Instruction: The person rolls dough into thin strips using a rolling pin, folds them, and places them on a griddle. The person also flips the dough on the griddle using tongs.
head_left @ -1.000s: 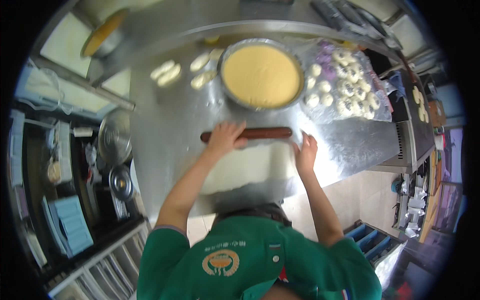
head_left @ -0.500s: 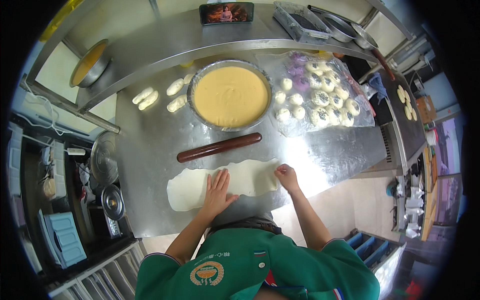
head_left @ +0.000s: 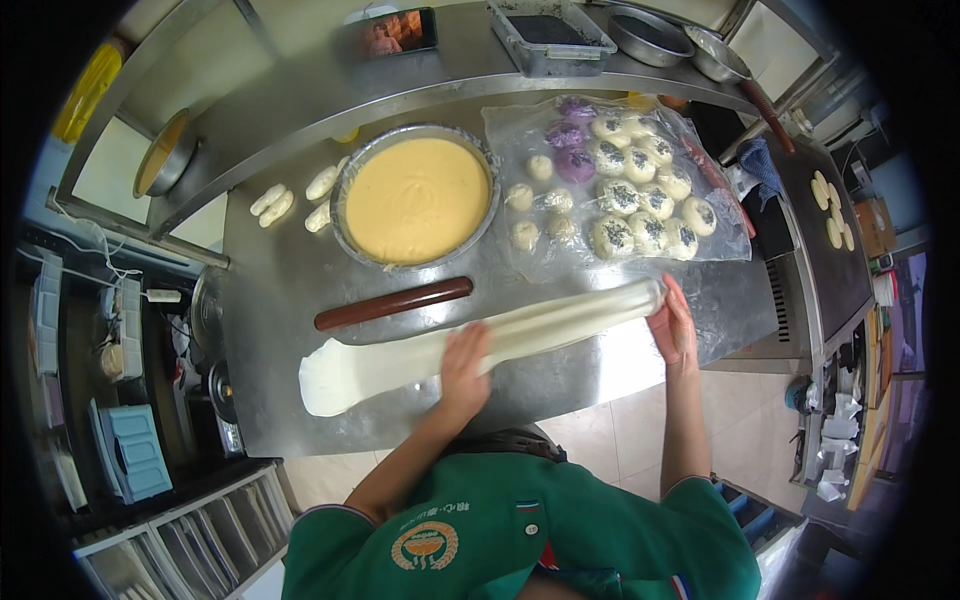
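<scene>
A long pale sheet of dough (head_left: 400,363) stretches across the steel table in front of me. My left hand (head_left: 466,372) lies over its middle with the fingers extended, a little blurred by motion. At the far right end my right hand (head_left: 674,322) grips the dough's edge, which is lifted and pulled into lengthwise folds. The left end of the sheet lies flat, wide and rounded. Just beyond the dough rests a dark brown rolling pin (head_left: 394,304), touched by neither hand.
Behind the rolling pin stands a large bowl of yellow batter (head_left: 415,195). Filled dough balls (head_left: 640,200), white and purple, sit under plastic film at the right. Several small dough rolls (head_left: 271,205) lie back left. A shelf above carries a phone (head_left: 400,33) and a plastic tub (head_left: 552,40).
My right hand has moved right and away from me, drawing the dough out longer and narrower. My left hand has shifted slightly right along the sheet. The whole view has also shifted.
</scene>
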Demonstrator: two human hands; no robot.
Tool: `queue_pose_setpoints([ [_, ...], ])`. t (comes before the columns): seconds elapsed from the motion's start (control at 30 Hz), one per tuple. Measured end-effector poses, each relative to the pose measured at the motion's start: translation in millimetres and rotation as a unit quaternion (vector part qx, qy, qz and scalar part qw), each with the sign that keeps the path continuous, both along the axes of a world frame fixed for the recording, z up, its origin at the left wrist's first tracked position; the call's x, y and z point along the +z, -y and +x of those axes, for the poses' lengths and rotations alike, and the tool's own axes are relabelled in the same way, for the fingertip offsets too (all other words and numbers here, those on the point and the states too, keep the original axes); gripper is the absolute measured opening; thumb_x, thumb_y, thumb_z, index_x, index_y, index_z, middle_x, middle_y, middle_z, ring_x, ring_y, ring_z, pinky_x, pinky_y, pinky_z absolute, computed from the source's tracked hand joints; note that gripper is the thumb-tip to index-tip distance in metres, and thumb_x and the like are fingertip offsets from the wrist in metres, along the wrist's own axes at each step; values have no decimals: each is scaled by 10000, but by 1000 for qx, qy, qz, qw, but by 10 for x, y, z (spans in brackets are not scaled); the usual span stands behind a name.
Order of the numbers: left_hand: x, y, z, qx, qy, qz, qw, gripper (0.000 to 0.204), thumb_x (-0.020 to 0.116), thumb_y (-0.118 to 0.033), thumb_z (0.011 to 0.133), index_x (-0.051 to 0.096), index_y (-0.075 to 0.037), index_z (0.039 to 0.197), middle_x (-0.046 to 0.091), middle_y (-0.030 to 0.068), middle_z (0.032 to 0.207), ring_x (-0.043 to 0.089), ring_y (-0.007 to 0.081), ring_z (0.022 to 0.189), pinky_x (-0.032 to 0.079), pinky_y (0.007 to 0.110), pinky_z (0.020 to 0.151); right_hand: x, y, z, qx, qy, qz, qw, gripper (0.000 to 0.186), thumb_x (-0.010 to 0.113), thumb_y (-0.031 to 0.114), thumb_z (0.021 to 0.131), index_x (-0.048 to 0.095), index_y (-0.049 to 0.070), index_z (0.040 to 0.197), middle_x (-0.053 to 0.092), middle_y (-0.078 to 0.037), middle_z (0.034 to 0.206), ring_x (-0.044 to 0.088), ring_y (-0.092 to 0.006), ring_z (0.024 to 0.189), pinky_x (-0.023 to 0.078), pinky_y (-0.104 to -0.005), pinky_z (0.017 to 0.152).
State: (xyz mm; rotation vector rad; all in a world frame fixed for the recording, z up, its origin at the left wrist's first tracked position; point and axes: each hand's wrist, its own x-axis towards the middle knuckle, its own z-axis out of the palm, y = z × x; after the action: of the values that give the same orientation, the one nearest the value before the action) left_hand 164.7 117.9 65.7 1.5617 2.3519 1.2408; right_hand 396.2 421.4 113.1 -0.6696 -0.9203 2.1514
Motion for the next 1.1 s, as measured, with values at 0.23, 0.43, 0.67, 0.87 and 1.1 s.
queue_pose_setpoints([
  [0.23,-505,-211,180,-112,-55,-204,971,799,662,-437,865,346,-81,1506,220,138,1609,199,286,1491,86,576,1191,-1213,-265,780,-42,478,435,762,76,758,17,794,723,2,861,674,-21,780,593,-85,672,489,-243,626],
  [0.43,-368,796,-768,-1,-45,-209,977,736,649,-338,873,369,-53,1491,386,153,1532,322,299,1445,100,632,1164,-1459,-629,1305,-215,479,151,838,218,637,195,948,730,2,908,686,-49,800,586,-100,585,508,-247,590],
  [0.67,-518,2508,-2034,180,-72,-295,936,819,623,-365,886,251,-34,1536,201,147,1620,200,314,1491,61,576,1188,-276,846,-1930,-25,330,507,796,318,554,207,984,653,-7,1197,694,-187,1131,666,-281,1035,495,-356,908],
  [0.87,-565,2516,-2154,149,-45,-248,956,838,614,-421,894,242,-39,1540,176,146,1626,178,320,1496,76,574,1188,-265,1825,-3454,107,322,753,564,331,678,233,890,644,8,1130,675,-181,1064,642,-363,967,520,-430,852],
  [1.1,-534,3135,-2029,164,-35,-286,943,757,594,-334,927,254,-42,1537,247,143,1603,228,308,1482,125,570,1184,-469,1946,-3519,47,330,747,576,182,705,180,871,695,5,919,692,-162,886,666,-339,822,532,-427,730],
])
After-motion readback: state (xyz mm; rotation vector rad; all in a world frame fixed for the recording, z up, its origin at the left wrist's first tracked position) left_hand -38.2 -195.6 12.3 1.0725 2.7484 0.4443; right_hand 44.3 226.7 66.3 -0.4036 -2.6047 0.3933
